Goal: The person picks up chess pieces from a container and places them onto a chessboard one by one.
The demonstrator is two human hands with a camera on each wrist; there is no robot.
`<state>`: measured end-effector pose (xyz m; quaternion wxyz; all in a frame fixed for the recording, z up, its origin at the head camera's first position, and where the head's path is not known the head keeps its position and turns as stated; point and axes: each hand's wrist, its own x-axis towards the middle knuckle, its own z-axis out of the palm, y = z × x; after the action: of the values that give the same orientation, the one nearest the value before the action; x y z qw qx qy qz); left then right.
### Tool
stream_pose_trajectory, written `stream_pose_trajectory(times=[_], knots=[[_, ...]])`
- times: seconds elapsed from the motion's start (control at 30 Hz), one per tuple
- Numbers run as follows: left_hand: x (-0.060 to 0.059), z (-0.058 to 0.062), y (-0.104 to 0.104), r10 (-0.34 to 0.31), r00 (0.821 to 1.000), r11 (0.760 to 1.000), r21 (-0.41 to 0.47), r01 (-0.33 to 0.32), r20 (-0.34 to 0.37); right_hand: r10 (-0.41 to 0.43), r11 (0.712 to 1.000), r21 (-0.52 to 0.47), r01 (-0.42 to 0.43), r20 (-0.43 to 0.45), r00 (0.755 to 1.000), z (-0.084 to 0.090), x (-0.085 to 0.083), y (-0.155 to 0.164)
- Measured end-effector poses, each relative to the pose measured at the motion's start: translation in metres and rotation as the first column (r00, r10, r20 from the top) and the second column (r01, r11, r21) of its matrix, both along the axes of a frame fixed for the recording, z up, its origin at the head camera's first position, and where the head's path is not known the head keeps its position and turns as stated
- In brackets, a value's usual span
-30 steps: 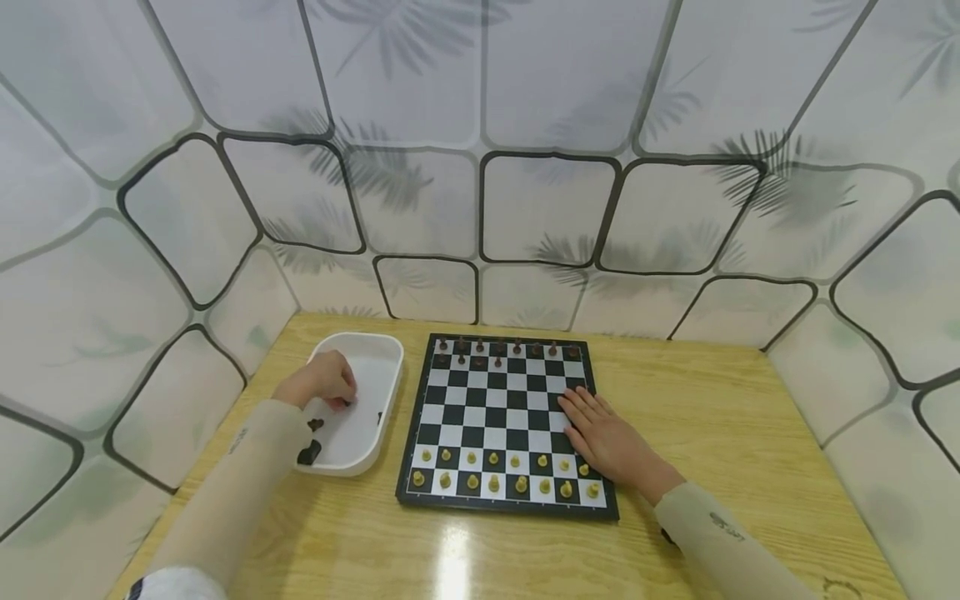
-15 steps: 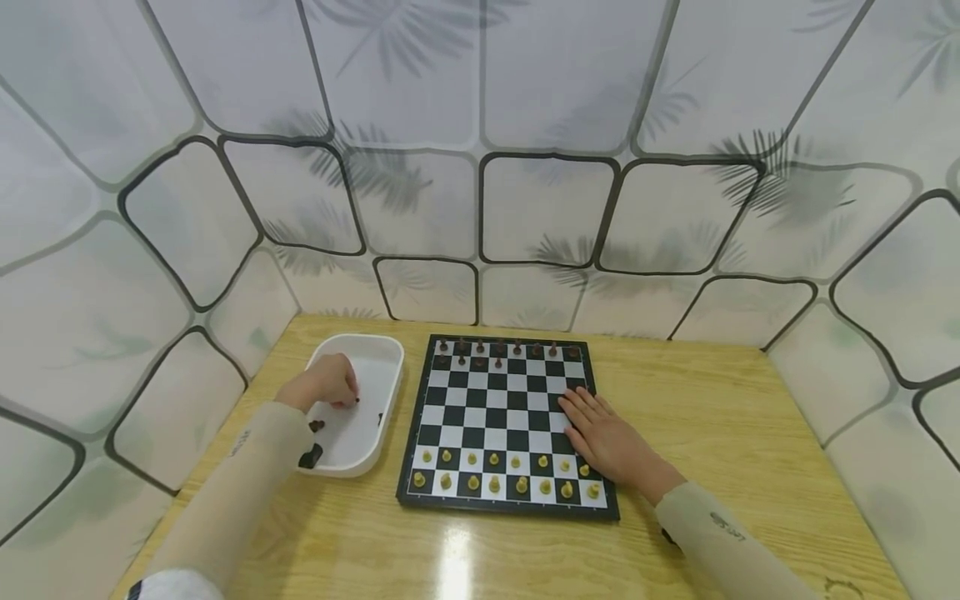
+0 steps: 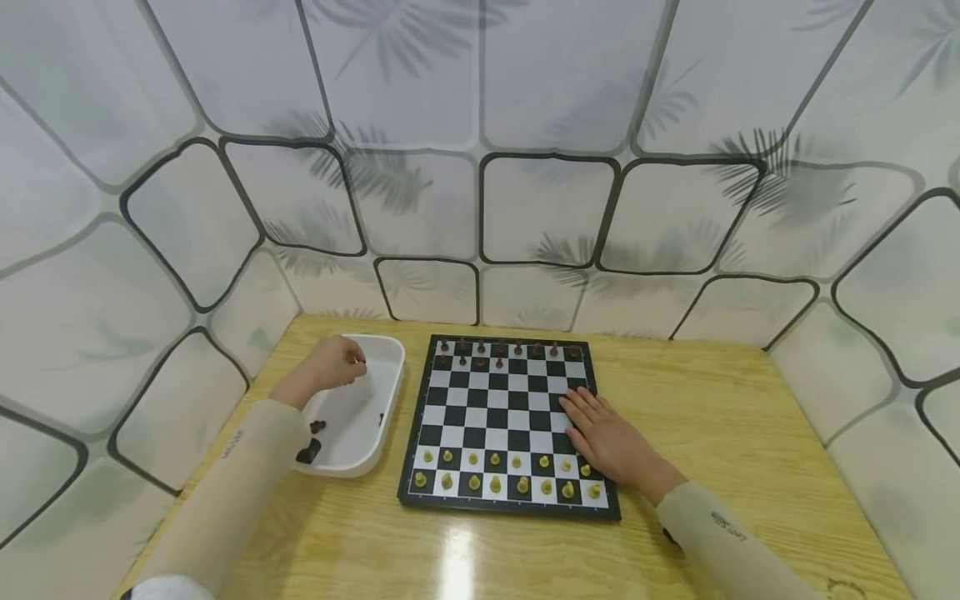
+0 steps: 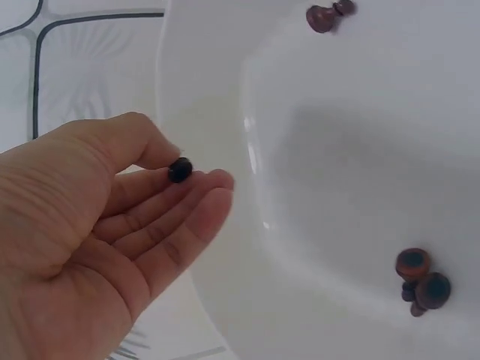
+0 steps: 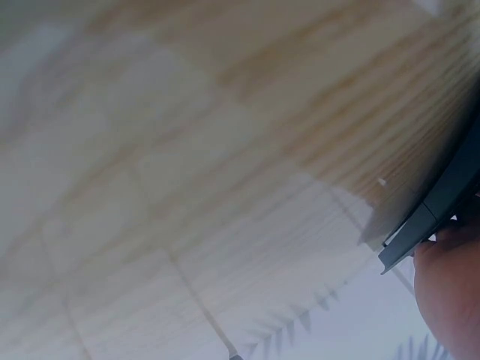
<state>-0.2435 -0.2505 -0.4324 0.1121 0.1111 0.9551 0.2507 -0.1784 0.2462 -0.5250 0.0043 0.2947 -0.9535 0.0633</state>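
Observation:
My left hand (image 3: 327, 367) is over the far part of the white tray (image 3: 396, 392). Its thumb and index finger pinch a small dark chess piece (image 4: 180, 170), its dark round end towards the left wrist camera; the other fingers are loosely bent. Reddish-brown chess pieces lie in the tray, one pawn (image 4: 321, 18) apart from a pair (image 4: 424, 277) close together. The right hand (image 3: 611, 442) rests flat with fingers extended on the right edge of the chessboard (image 3: 507, 510). Yellow pieces (image 3: 494, 483) fill two near rows; dark red pieces (image 3: 517, 347) stand on the far rows.
A black item (image 3: 308, 452) lies at the tray's near left corner, partly behind the left sleeve. Tray and board stand side by side on a wooden table (image 3: 697, 400). A patterned curtain (image 3: 547, 208) closes off the back and both sides.
The left hand has lifted from the tray's floor and moved away towards the far end, the dark piece now between its fingertips. The right hand stays on the board's edge.

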Motion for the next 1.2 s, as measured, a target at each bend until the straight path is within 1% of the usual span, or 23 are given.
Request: stream_pose_trajectory(times=[0.1, 0.23, 0.33, 0.53, 0.63, 0.8, 0.97, 1.07, 1.2], knots=[[0.000, 0.005, 0.005, -0.003, 0.996, 1.000, 0.027, 0.005, -0.085, -0.001, 1.000, 0.005, 0.001, 0.000, 1.000, 0.001, 0.000, 0.000], [-0.001, 0.011, 0.014, 0.005, 0.981, 0.998, 0.059, 0.007, -0.193, -0.003, 1.000, 0.001, 0.003, 0.001, 1.000, 0.002, 0.001, -0.001], [-0.002, 0.017, 0.023, 0.008, 0.972, 0.996, 0.085, 0.012, -0.233, -0.003, 1.000, -0.006, 0.003, 0.003, 1.000, 0.002, 0.001, -0.002], [-0.005, 0.026, 0.042, 0.019, 0.962, 0.993, 0.113, 0.013, -0.274, -0.001, 1.000, -0.006, 0.001, -0.005, 1.000, 0.002, 0.001, -0.002], [-0.007, 0.028, 0.052, 0.028, 0.954, 0.991, 0.130, 0.012, -0.298, 0.005, 1.000, -0.011, -0.005, -0.020, 1.000, 0.000, 0.001, -0.001], [-0.010, 0.029, 0.070, 0.026, 0.949, 0.985, 0.171, 0.029, -0.315, 0.010, 1.000, -0.007, -0.010, -0.023, 1.000, -0.003, 0.000, 0.000], [-0.013, 0.027, 0.087, 0.029, 0.954, 0.974, 0.222, 0.040, -0.299, 0.006, 1.000, -0.002, -0.006, -0.013, 1.000, -0.003, -0.001, 0.000], [-0.016, 0.024, 0.098, 0.028, 0.959, 0.971, 0.237, 0.041, -0.282, 0.005, 1.000, -0.003, -0.005, -0.009, 1.000, -0.004, -0.001, 0.000], [-0.021, 0.020, 0.109, 0.022, 0.963, 0.972, 0.232, 0.043, -0.268, 0.003, 1.000, -0.001, -0.003, -0.007, 1.000, -0.005, -0.002, 0.001]])
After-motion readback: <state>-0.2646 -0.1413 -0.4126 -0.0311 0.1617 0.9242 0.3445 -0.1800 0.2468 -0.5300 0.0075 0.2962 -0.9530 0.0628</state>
